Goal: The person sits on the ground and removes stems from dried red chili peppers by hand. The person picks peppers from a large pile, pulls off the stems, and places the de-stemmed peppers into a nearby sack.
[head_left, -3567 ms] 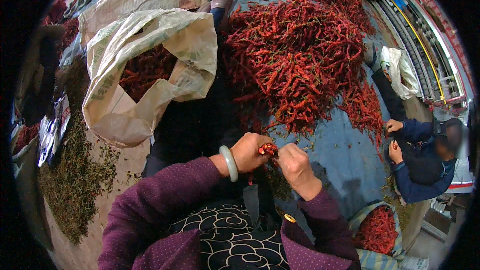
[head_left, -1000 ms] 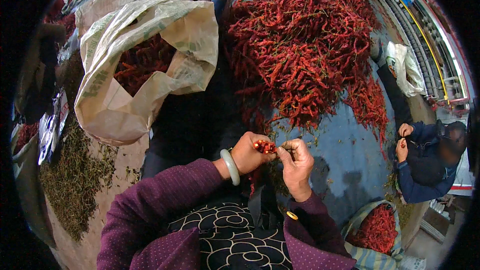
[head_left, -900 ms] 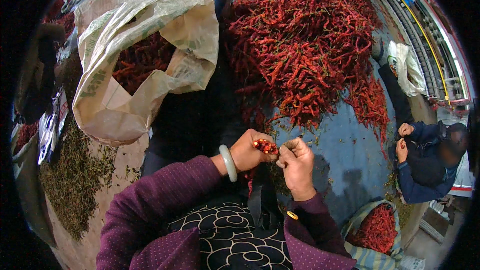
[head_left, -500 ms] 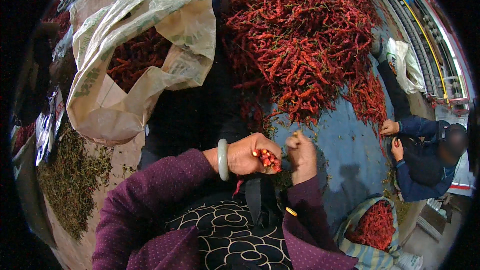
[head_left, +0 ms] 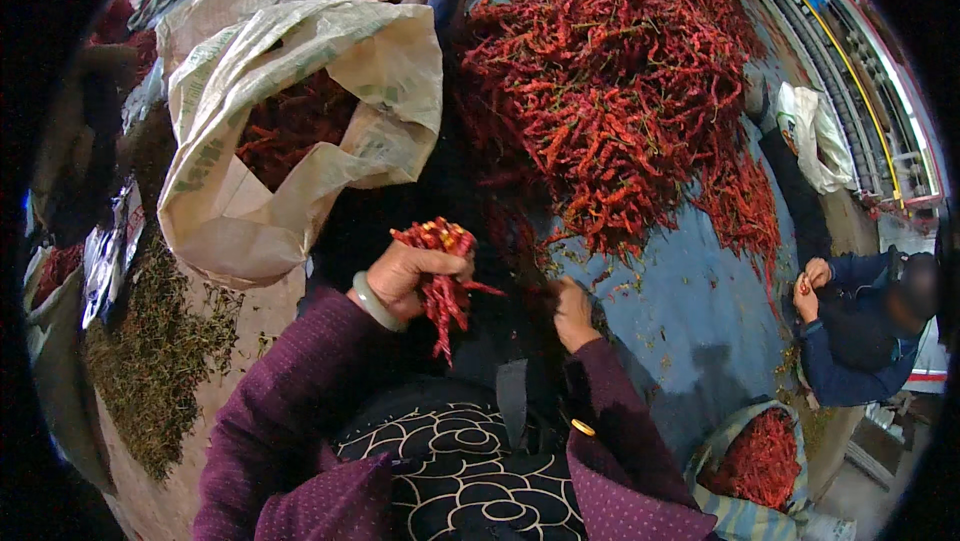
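Observation:
My left hand (head_left: 405, 276), with a pale bangle at its wrist, is closed around a bunch of red chili peppers (head_left: 443, 306). Their pale stem ends show above the fist and their tips hang below it. To the right of the bunch, my right hand (head_left: 573, 316) is closed, fingers curled; whatever it pinches is lost in dark shade. Beyond my left hand stands a wide-mouthed whitish woven sack (head_left: 215, 231) with dark red chilies (head_left: 300, 126) inside. A big heap of red chilies with green stems (head_left: 610, 111) lies ahead on a blue sheet (head_left: 665, 341).
Green stem scraps (head_left: 150, 371) are piled at the left. A striped sack of chilies (head_left: 755, 461) stands at the lower right. A co-worker in dark blue (head_left: 860, 326) sits at the right, hands together. A white bag (head_left: 815, 136) lies beyond them.
My left hand has moved left and slightly away from me with the chilies, apart from my right hand. My right hand has shifted a little left. The co-worker's hands have come together.

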`<state>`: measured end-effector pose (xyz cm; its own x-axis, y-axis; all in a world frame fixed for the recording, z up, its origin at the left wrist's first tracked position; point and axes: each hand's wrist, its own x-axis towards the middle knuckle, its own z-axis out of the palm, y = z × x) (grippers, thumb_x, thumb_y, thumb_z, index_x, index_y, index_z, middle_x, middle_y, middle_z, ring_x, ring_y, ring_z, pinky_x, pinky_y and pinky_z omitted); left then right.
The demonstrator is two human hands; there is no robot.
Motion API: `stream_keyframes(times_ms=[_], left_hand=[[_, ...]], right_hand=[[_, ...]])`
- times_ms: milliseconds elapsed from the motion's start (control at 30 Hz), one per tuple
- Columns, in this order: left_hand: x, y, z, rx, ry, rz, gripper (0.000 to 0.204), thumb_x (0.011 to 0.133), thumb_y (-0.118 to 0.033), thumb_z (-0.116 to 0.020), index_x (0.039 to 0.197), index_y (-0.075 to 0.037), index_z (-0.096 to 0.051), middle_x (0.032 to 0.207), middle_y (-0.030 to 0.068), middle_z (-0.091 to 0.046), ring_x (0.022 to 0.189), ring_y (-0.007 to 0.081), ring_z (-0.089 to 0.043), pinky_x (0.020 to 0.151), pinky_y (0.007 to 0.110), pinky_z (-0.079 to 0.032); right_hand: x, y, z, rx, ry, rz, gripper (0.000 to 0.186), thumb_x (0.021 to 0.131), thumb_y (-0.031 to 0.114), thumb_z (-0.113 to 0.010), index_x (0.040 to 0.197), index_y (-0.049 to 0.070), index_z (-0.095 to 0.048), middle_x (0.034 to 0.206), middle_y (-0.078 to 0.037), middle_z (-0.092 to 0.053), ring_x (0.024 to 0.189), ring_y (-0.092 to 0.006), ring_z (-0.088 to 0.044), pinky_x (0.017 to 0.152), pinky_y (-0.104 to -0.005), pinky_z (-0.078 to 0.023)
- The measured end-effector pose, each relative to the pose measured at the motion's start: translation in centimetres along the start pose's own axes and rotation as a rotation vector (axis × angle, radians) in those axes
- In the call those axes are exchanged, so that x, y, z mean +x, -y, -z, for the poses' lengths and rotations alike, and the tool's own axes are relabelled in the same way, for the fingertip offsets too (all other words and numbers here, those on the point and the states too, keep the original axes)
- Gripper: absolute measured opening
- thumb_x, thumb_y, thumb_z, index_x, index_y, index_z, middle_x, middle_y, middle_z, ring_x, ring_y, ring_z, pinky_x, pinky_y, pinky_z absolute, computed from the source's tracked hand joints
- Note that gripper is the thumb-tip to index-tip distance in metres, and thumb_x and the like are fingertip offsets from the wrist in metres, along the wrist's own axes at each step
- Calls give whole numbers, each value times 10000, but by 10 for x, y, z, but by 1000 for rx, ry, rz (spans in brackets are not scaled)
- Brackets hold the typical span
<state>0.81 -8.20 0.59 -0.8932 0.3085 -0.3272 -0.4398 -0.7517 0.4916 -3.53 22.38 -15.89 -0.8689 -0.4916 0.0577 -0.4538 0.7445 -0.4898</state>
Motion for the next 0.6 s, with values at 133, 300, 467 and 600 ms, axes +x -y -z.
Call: stream_keyframes(times_ms=[133,300,467,600], left_hand=[[2,15,-9,143,-118,35,110,746,50,-624,844,3,-609,778,57,-623,697,149,-597,656,260,-482],[22,52,-33,165,-123,80,234,752,79,-606,976,13,-617,911,59,-656,790,134,-620,721,256,-501],[21,51,-46,138,-130,13,197,746,84,-617,923,-3,-611,863,67,-657,776,148,-628,716,266,-504],[17,48,-33,208,-100,19,174,736,88,-617,888,7,-591,848,88,-654,775,177,-636,710,283,-508]], right_hand=[[19,61,65,467,-29,-270,111,775,46,-635,811,-28,-560,670,-79,-586,619,-136,-541,559,-298,-430],[15,130,122,520,-16,-250,181,763,99,-686,812,-22,-561,659,-117,-596,612,-125,-553,547,-294,-439],[12,141,124,481,-75,-99,185,784,120,-676,871,-13,-581,713,-84,-597,640,-105,-543,571,-270,-439],[34,138,123,928,-46,-292,290,808,221,-686,955,-21,-621,777,-4,-571,688,-59,-483,602,-219,-406]])
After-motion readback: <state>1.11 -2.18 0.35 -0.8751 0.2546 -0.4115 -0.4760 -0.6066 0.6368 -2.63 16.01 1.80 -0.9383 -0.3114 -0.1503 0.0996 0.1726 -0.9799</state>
